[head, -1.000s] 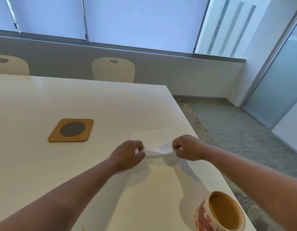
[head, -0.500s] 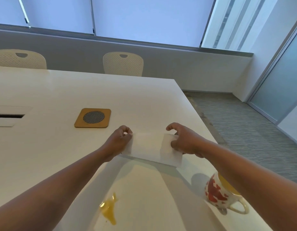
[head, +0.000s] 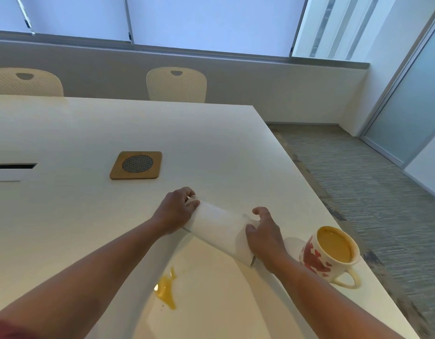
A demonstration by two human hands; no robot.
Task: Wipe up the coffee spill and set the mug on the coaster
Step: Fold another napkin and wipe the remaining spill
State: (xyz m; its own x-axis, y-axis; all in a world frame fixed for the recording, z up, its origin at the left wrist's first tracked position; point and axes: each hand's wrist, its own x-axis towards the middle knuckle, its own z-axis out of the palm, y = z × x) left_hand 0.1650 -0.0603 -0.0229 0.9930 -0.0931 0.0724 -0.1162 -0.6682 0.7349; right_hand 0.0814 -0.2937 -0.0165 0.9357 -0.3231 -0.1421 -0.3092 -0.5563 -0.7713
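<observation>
Left hand [head: 175, 209]: we pinch the far-left end of the paper towel [head: 220, 227], fingers curled round its edge.
Right hand [head: 264, 234]: we grip the towel's near-right end, thumb raised.
Towel axis: it runs from far-left to near-right, stretched between both hands above the bench [head: 64, 216].
Coffee spill [head: 168, 291]: it lies nearer us and left of the towel, closer to our left forearm.
Mug [head: 330, 254]: upright, full, just right of our right wrist.
Coaster [head: 136, 165]: beyond the left hand, well apart.

Table [head: 89, 133]: smooth, glossy white.
Coaster [head: 136, 165]: wood-like, mesh centre.
Mug [head: 330, 256]: glazed ceramic.
Napkin [head: 218, 226]: matt white paper.
</observation>
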